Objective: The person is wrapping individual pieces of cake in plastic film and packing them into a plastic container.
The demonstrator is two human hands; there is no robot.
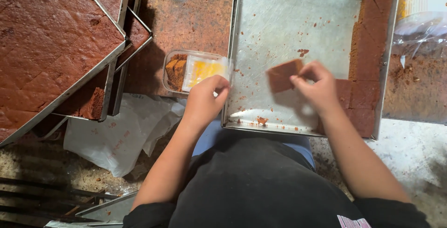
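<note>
Right hand [316, 86] pinches brown cake square [284, 75] above metal tray [279, 28]; left hand [205, 100] grips clear plastic box [193, 70] (steadying it open).

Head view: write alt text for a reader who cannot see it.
The right hand lifts a brown cake square over a nearly emptied metal tray, where more cut squares line the right edge. The left hand holds a small clear plastic container; full cake trays are stacked at left.
</note>
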